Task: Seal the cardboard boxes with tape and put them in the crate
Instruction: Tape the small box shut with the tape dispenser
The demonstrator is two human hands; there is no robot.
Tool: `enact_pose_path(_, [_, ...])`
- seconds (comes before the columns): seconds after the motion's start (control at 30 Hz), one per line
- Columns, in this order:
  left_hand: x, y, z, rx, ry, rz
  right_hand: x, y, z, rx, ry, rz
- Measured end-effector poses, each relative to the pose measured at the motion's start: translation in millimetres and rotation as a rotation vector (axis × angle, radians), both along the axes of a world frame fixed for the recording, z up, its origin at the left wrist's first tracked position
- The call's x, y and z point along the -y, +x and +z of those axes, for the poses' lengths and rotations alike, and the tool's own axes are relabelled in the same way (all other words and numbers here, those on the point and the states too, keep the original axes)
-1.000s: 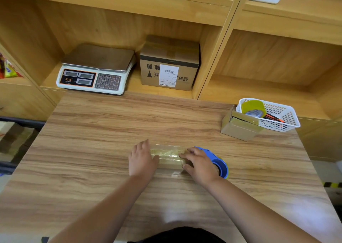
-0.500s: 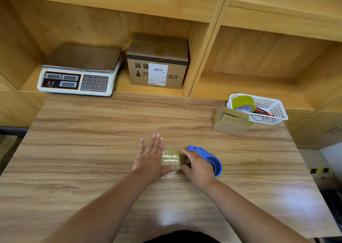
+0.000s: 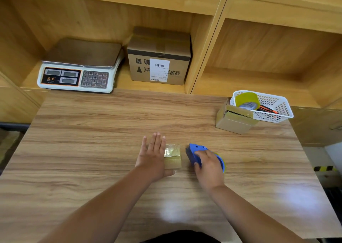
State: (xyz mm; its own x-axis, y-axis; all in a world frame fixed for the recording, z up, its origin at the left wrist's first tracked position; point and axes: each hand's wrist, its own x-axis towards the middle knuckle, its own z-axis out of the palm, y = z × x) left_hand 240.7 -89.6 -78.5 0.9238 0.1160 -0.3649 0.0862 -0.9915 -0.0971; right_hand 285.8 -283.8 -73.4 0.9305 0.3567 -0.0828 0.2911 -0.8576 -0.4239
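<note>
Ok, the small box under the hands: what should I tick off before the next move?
1. Left hand lies flat on the small box, steadying it: ok.
2. Tape lies across the box top: ok.
3. Seam fully closed under the tape: cannot tell.
4. Right hand grips the tape dispenser, which is apart from the box: ok.
5. Tape cut free of the dispenser: cannot tell.
6. Crate in view for the drop-off: not ok, none shows. A second box waits by the white basket.
</note>
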Motion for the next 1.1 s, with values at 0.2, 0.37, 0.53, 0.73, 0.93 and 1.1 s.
enact_pose_path(0.2, [-5.8, -9.4, -1.9, 0.108, -0.064, -0.049, 19.6, -0.2, -1.7, -0.012, -0.399, -0.085])
enact_pose_path(0.37, [-6.7, -14.1, -1.8, 0.133, -0.071, -0.101, 23.2, -0.6, -1.4, -0.016, -0.492, -0.015])
enact_pose_path(0.53, [-5.3, -11.9, -2.4, 0.125, -0.095, -0.075, 23.9, -0.5, 1.0, -0.091, -0.414, -0.035])
enact_pose_path(0.73, [-6.4, -10.1, -1.6, 0.118, -0.152, -0.031, 34.6, 15.4, 13.1, -0.084, -0.289, -0.085])
enact_pose_path(0.93, [-7.5, -11.7, 9.5, 0.15, -0.244, 0.015, 40.1, 21.3, 32.2, -0.119, 0.012, -0.161])
enact_pose_path(1.1, [-11.4, -9.6, 19.3, 0.249, -0.374, 0.129, 39.3, 18.4, 48.6, -0.184, 0.262, -0.186])
